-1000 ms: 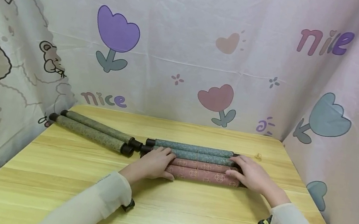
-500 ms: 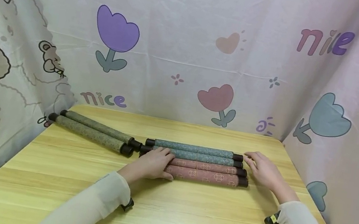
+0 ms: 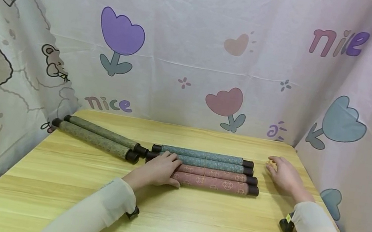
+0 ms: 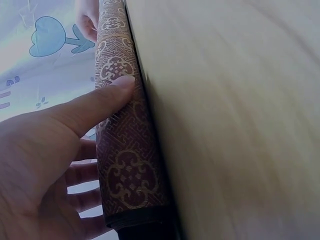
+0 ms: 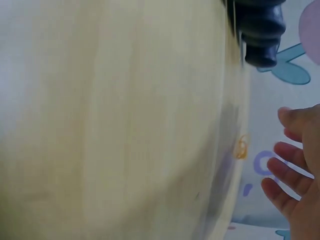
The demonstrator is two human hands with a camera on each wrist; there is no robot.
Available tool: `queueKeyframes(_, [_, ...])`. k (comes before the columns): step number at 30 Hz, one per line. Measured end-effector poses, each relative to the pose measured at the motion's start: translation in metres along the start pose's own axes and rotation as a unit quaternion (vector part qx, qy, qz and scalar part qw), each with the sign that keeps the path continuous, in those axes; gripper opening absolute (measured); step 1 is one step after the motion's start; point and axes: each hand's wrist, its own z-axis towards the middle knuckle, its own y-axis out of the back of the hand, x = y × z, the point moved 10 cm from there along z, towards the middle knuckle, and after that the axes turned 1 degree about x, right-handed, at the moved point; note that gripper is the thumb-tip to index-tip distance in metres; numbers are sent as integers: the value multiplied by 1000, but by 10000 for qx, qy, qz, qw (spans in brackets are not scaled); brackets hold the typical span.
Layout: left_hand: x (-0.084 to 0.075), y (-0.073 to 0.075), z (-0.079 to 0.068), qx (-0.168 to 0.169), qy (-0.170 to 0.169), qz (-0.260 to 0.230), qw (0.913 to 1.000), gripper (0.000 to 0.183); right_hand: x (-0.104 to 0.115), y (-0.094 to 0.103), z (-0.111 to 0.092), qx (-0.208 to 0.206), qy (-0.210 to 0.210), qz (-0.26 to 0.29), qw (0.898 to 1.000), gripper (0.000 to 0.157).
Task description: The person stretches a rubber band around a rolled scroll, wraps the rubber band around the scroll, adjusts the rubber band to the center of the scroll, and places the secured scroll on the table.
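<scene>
Two blue patterned scrolls point(image 3: 207, 156) and two red patterned scrolls point(image 3: 213, 183) lie side by side, their dark end knobs showing at the right. My left hand point(image 3: 160, 168) grips across the row near its left end, fingers over the blue ones. In the left wrist view the thumb point(image 4: 107, 100) presses the front of the nearest red scroll point(image 4: 131, 175). My right hand point(image 3: 286, 175) is right of the row, fingers apart and loosely bent. Its fingertips are close over some yellowish rubber bands point(image 3: 269, 163), which in the right wrist view lie apart from the fingers.
Two olive-green scrolls point(image 3: 95, 138) lie slanted at the back left, their near ends close to the blue scrolls. The wooden table point(image 3: 198, 223) meets a printed curtain point(image 3: 183, 42) at the back and sides.
My right hand has left the right ends of the scrolls and moved right, to the rubber bands. My left hand has stayed on the row.
</scene>
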Motion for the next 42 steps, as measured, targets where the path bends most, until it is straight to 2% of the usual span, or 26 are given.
queueKeyframes(12, [-2,-2,-1,40,15,-61,10000,78,-18,-13,11,359,-90,-169,9992,46])
queueKeyframes(21, [-3,2,-1,-72,-153,-141,9998,80,-31,-23,22,653,-350,-379,9965,42])
queueKeyframes(26, [0,3,-4,20,-209,-405,9990,81,-27,-24,25,530,-361,-457,9969,32])
queueKeyframes(31, [4,5,-7,79,-160,-941,9954,77,-27,-23,26,320,-611,-342,9970,24])
queueKeyframes(35, [6,11,-9,-6,-146,-1377,9904,71,-28,-21,26,224,-748,-270,9966,22])
queueKeyframes(42, [7,15,-8,-305,-228,-1560,9870,67,-23,-13,22,72,-799,7,9968,22])
